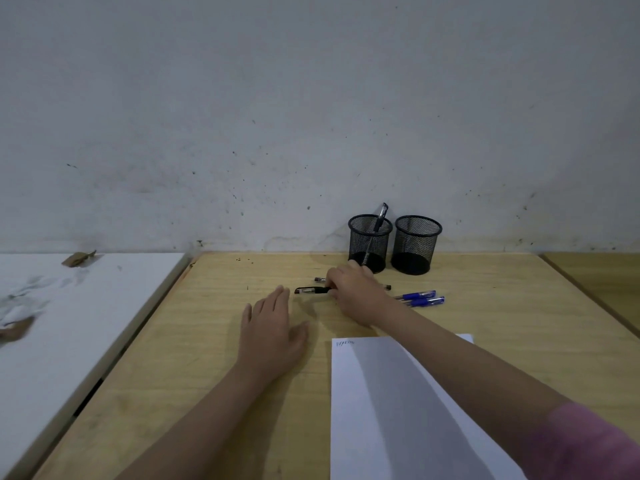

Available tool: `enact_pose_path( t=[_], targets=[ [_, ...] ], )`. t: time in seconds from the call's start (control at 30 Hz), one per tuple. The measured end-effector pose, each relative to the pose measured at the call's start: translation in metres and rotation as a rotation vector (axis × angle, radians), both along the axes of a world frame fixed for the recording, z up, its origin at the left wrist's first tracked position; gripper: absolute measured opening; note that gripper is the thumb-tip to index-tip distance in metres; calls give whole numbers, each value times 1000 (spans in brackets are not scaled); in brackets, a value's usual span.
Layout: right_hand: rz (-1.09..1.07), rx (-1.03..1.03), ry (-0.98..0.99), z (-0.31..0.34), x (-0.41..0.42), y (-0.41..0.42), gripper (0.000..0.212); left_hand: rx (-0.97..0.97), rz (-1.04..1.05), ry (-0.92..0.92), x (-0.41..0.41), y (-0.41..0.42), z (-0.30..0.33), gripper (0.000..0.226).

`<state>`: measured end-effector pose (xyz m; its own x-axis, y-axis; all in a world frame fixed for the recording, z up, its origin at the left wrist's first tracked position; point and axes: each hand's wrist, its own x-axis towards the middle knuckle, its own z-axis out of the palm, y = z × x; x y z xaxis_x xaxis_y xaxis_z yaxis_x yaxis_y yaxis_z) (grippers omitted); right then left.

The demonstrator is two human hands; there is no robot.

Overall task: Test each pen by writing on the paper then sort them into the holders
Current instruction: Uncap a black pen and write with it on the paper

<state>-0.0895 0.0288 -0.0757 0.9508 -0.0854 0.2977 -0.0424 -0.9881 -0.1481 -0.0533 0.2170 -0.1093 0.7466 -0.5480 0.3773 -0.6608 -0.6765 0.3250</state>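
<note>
Head view, near to far, all placed against the white sheet of paper (398,410). Sheet flat on light wooden tabletop (207,393), nearest edge cut off by frame bottom; small scribble of ink at its far-left corner (344,342). Pink sleeve (588,445) over sheet's right side, bare right forearm crossing sheet diagonally toward far-left. Left of sheet: left hand (272,336) palm down, flat on wood, fingers spread and released, gripping nothing. Beyond sheet's far edge: right hand (356,294) reaching out, fingers curled down and pinching end of black capped pen (310,290); pen lying on wood, pointing left from fingertips, between both hands. Just behind that hand: clear-barrelled pen (320,279) lying flat, middle hidden under hand, other end showing at hand's right side. Beyond sheet's far-right part: two blue-capped pens (420,297) side by side, touching or nearly so, flat on wood, right of right hand. Farther still, against stained grey wall (277,116): two black wire-mesh cylinder holders, just beside each other. Left mesh holder (369,244) with one dark pen (379,220) leaning inside, tilted right, top sticking above rim. Right mesh holder (415,245) showing no pen. Far left of sheet: white board surface (69,341) adjoining tabletop, with brown scraps (78,259) on it.
</note>
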Motion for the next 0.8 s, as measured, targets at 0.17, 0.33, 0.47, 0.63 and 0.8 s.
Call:
enact_pose_path(
  t=[0.17,0.33,0.47,0.63,0.8],
  targets=[
    [107,-92,-189,13,-39,8,14,-225,-72,-206,-13,-2,14,40],
    [26,-132,-464,20,-79,10,18,-382,-172,-142,-37,-13,36,29],
    [-224,66,-844,19,-104,19,17,-540,-191,-59,-57,-20,44,20],
    [-313,1030,-698,20,-122,54,18,-644,-241,20,-83,-28,58,8],
    [-351,1376,-539,46,-120,55,28,-654,-273,85,-97,-34,67,14]
  ],
)
